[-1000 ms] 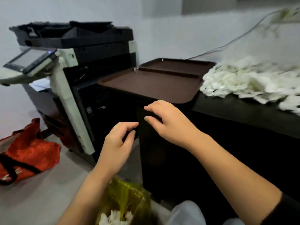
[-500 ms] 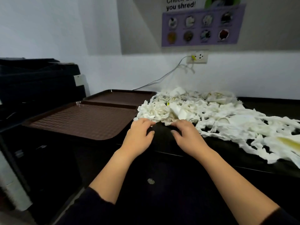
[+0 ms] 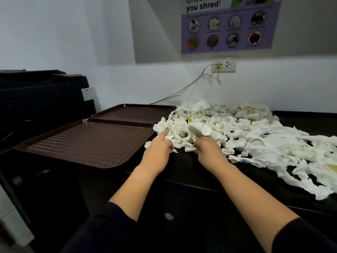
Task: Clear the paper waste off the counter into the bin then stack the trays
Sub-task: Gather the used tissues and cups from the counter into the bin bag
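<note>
Step in hand: clearing paper, first half of the task. Both hands are at the near-left edge of the paper waste (image 3: 228,136), a big loose heap of white torn strips and crumpled bits spread across the black counter (image 3: 182,170) from beside the trays out to the right edge of view

Left hand (image 3: 157,152): index finger stretched out onto the heap, other fingers curled under with a scrap at them. Looks like it's pinching paper, but can't tell for sure. Right hand (image 3: 207,148): fingers curled down into the heap, bunched around a wad, apparently closing on it; fingertips are hidden in the paper

Next move, my read: close both hands around one clump, lift it clear without trailing strips, carry it to the bin. Bin isn't in view, so it means turning away from the counter. Strips are tangled, expect stragglers and many more trips

Counts:
- trays: 2, brown, flat side by side, near tray (image 3: 87,143) and far tray (image 3: 135,114), edges touching, not stacked, both free of paper
- paper heap: 1, pieces uncountable
- paper cups mixed in: at least 3, more likely buried
- hands: 2

Trays wait until the counter's clear
</note>
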